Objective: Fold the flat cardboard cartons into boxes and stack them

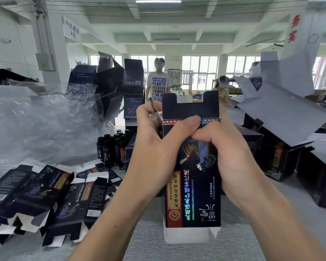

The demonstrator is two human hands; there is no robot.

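1. The carton (192,185) stands upright between the two hands, raised off the grey table (177,247). It seems squared into a tube, with both ends open.
2. The left hand (158,147) wraps round the carton's left edge. Its thumb (188,123) lies flat across the front panel, just under the top flap (190,106). The fingers behind the carton are mostly hidden.
3. The right hand (231,153) is curled tight against the right edge, with bent knuckles bearing on the front panel beside the left thumb. It grips the carton, though I cannot tell how its fingertips sit behind.
4. The step in hand looks like closing the top end. Hold the tube square with both palms so that the creases run true before any flap goes down.
5. Fold the small side flaps inward first, then bring the tall flap above the thumbs over them and tuck its tongue inside the front wall.
6. Press along the crease itself, not mid-panel, because the printed board probably dents under a hard thumb.
7. The white bottom flap (184,235) hangs open below the wrists and needs the same treatment.
8. Flat cartons (45,194) lie to the left of the left hand, and the folded boxes (279,159) are stacked beyond the right hand, which is likely where this one belongs.
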